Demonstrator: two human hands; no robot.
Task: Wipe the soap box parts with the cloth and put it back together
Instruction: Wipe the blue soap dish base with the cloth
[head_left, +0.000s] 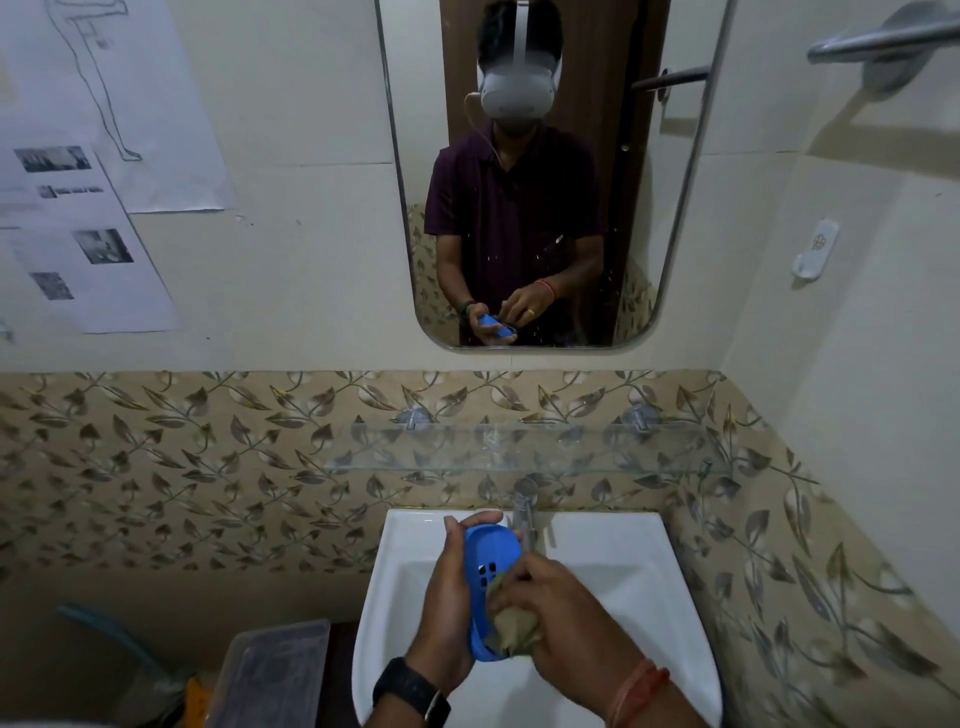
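One blue soap box part (491, 558), slotted, tilted on edge above white sink (613, 582) | left hand (449, 597) wrapped around its left rim, fingers closed | right hand (550, 618) clenched on brown cloth (511, 631), pressed into near end | tap (524, 512) just beyond | glass shelf (519, 454) farther back.

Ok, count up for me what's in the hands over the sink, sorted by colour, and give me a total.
Blue: 1, the soap box part, gripped by the left hand.
Brownish: 1, the cloth, pressed into it by the right hand.
Total: 2 things held over the white sink. No other soap box part shows.
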